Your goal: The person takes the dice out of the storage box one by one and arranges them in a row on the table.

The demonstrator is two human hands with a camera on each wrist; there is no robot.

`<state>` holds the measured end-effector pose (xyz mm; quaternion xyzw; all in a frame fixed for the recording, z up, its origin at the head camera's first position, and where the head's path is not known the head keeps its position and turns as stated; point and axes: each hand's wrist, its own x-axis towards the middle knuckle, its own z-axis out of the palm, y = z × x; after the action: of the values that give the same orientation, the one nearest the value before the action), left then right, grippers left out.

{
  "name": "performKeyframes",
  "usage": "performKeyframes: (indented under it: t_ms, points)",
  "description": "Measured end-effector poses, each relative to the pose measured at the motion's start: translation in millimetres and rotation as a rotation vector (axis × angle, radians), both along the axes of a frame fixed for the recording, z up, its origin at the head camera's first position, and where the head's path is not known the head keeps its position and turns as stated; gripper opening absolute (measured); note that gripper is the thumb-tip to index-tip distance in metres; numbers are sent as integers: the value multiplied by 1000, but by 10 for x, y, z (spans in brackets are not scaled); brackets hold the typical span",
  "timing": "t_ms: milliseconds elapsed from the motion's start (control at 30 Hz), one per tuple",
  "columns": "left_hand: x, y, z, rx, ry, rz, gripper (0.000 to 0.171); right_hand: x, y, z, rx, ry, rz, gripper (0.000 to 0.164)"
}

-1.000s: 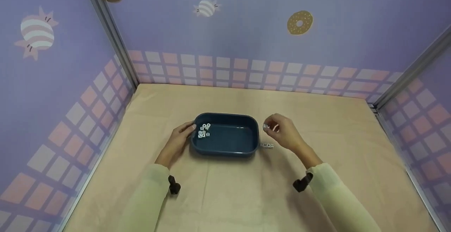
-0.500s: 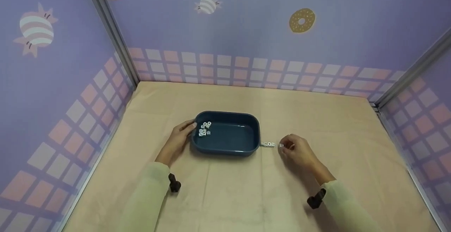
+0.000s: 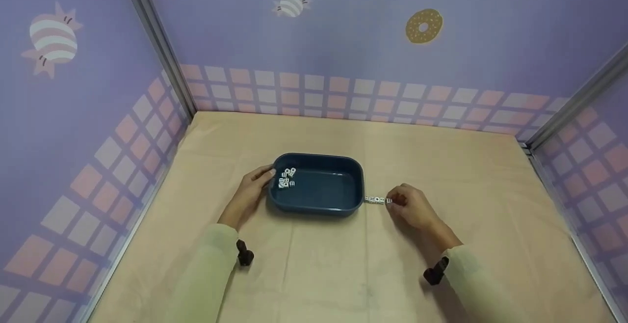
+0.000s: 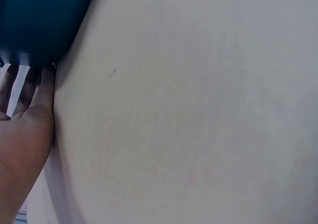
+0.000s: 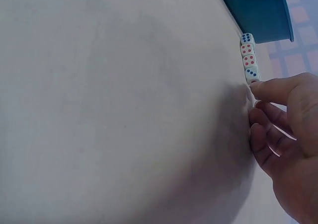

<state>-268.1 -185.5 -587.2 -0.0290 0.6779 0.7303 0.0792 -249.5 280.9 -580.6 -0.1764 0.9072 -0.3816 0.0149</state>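
A dark blue rectangular dish (image 3: 326, 193) sits in the middle of the table, with several white dice (image 3: 286, 182) gathered at its left end. My left hand (image 3: 248, 195) holds the dish's left side, thumb at the rim and fingers along the outer wall. From the right side of the dish runs a short row of dice (image 5: 249, 60), lined up face to face on the cloth. At the row's right end my right hand (image 3: 413, 208) pinches a die (image 3: 389, 200) between thumb and fingers, right up against the last one. The right thumb mostly hides it in the right wrist view.
A pale cloth (image 3: 314, 264) covers the table. Purple panels (image 3: 343, 33) with checkered borders enclose it at the back and both sides, joined by metal posts (image 3: 159, 43). Dark wrist cameras (image 3: 435, 271) hang at both sleeves.
My right hand came from beside the dish's right rim down to the row's right end with a die, then slid left against the row. My left hand stays on the dish.
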Motion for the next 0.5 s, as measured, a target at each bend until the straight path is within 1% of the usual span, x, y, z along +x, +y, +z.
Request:
performKeyframes:
  t_ms: [233, 500]
  points:
    - [6, -8, 2, 3, 8, -19, 52, -30, -15, -43, -14, 0, -10, 15]
    - [17, -11, -5, -5, 18, -15, 52, -42, -22, -84, -26, -20, -21, 14]
